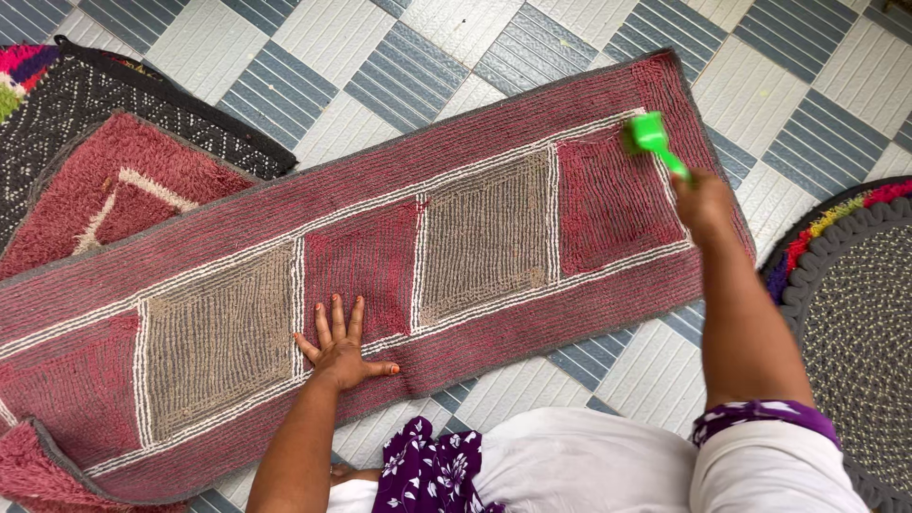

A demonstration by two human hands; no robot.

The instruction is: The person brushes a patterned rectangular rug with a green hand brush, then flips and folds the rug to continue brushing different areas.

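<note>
Red rug: a long red runner [380,256] with grey and red squares edged in white lies slantwise on the floor, and I see both hands on or over it.
Left hand: my left hand [340,350] lies flat on the runner near its lower edge, fingers spread wide, clamped on nothing.
Right hand: my right hand [701,199] reaches to the far right end of the runner, its grip closed around the handle of a green brush [652,138].
Brush: its green head sits at the runner's upper right corner, on or just above the pile; I cannot tell whether it touches.
Floor: grey and white checked tiles [427,57] run under everything.
Other rugs: a shaggy red mat [123,190] lies over a dark patterned mat [95,95] at upper left, and the runner overlaps the red one; a round braided rug [855,313] sits at the right.
Containers: I see none in view.
</note>
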